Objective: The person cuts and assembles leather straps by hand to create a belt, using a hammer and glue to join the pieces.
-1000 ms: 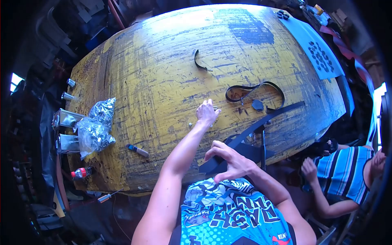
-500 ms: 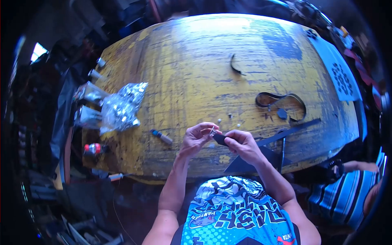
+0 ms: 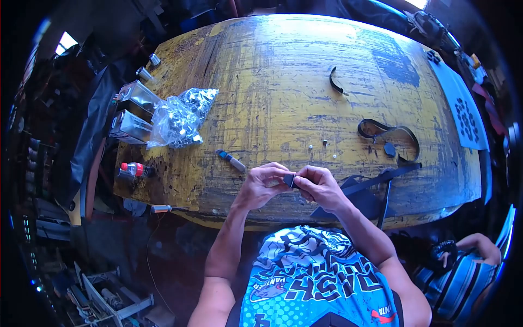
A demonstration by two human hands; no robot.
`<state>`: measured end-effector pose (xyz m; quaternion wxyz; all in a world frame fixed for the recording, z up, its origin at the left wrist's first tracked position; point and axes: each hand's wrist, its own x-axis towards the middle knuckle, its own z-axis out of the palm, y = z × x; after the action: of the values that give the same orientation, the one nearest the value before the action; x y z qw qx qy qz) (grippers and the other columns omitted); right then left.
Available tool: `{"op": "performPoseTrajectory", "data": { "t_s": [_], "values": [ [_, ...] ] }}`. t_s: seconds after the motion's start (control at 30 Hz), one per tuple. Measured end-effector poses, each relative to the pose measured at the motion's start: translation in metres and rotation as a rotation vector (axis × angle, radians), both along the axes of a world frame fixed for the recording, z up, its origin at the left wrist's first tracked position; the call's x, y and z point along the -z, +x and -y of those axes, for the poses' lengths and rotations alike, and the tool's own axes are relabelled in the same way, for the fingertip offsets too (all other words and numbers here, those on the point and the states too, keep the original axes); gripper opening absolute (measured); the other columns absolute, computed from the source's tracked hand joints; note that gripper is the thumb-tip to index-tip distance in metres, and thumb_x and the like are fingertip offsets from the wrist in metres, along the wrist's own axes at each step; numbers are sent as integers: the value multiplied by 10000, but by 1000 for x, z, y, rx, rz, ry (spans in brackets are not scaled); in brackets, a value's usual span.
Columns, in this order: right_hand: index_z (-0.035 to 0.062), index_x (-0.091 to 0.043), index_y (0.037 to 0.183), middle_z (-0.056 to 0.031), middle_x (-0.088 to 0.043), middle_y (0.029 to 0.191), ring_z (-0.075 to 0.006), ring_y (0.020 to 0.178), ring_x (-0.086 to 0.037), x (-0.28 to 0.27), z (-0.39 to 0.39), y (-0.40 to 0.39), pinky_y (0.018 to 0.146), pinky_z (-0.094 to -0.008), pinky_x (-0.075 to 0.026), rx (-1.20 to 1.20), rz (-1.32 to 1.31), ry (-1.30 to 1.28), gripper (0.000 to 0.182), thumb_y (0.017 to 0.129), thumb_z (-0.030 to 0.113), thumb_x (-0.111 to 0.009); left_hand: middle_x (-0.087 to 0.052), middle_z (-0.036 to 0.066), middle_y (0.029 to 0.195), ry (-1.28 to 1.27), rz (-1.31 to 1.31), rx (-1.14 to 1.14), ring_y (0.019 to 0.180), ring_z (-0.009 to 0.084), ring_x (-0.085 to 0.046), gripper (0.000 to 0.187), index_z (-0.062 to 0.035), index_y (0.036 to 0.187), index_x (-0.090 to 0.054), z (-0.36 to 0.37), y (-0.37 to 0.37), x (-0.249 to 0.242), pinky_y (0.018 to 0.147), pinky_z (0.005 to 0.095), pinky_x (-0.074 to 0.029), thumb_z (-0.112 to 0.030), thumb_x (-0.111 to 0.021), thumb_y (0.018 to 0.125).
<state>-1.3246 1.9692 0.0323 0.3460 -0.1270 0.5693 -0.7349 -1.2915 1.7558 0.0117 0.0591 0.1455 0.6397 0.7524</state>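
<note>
Over the front edge of the table, my two hands meet at the end of a black strap (image 3: 289, 180). My left hand (image 3: 263, 186) pinches it from one side, and my right hand (image 3: 320, 188) grips it from the other with thumb and fingers closed. The fingers cover any metal fitting on it. A long black strip (image 3: 384, 176) lies just right of my right hand, above a dark flat sheet (image 3: 357, 199); whether it joins the held piece is hidden. A few small fastener-like bits (image 3: 325, 143) rest beyond my hands.
On the worn yellow table (image 3: 261, 120) lie a looped black strap (image 3: 406, 132), a short curved strap (image 3: 335, 82), a marker-like tube (image 3: 231, 161), a plastic bag of shiny parts (image 3: 182, 120) and a red-capped bottle (image 3: 133, 169). Another person (image 3: 460, 278) is at the right.
The held strap has been turned, and the metal piece that showed at my left fingertips is now hidden. My hands are closer together. The camera view has shifted, moving the table's things rightward.
</note>
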Motion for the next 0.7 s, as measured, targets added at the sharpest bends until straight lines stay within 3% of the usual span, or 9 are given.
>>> {"op": "performPoseTrajectory", "data": {
  "t_s": [0.27, 0.47, 0.57, 0.6, 0.7],
  "values": [
    [25, -588, 941, -1, -568, 740, -60, 579, -490, 9, 12, 24, 507, -216, -374, 10, 293, -261, 198, 992, 213, -624, -696, 85, 1004, -161, -76, -103, 947, 167, -674, 304, 3, 1031, -730, 12, 17, -11, 853, 291, -568, 87, -789, 744],
    [2, -574, 965, -8, -575, 721, -67, 599, -504, 1, 18, 23, 530, -230, -394, -108, 130, -108, 205, 1008, 201, -599, -710, 90, 1010, -364, -21, -92, 920, 160, -679, 286, -10, 1011, -742, 19, 27, -22, 839, 286, -562, 37, -810, 737],
    [-12, -547, 969, -28, -605, 759, -71, 638, -527, -1, 31, 29, 554, -244, -420, 50, -42, -42, 176, 998, 151, -609, -710, 102, 1033, -532, -4, -171, 917, 153, -672, 328, -7, 1090, -721, 20, 36, -31, 849, 268, -554, 5, -799, 772],
    [-12, -578, 1027, -31, -624, 788, -69, 682, -548, -3, 33, 29, 598, -242, -456, 94, 7, -111, 147, 974, 112, -637, -709, 108, 1041, -586, 7, -202, 916, 151, -670, 347, -2, 1123, -710, 19, 37, -33, 853, 260, -551, -8, -795, 787],
    [10, -621, 1093, -12, -635, 818, -66, 739, -570, 6, 37, 27, 649, -247, -490, 91, -191, -39, 163, 959, 97, -653, -714, 130, 1033, -101, 261, -170, 908, 138, -663, 401, 46, 1225, -642, 25, 47, -31, 838, 237, -546, -43, -758, 851]
  ]
}}
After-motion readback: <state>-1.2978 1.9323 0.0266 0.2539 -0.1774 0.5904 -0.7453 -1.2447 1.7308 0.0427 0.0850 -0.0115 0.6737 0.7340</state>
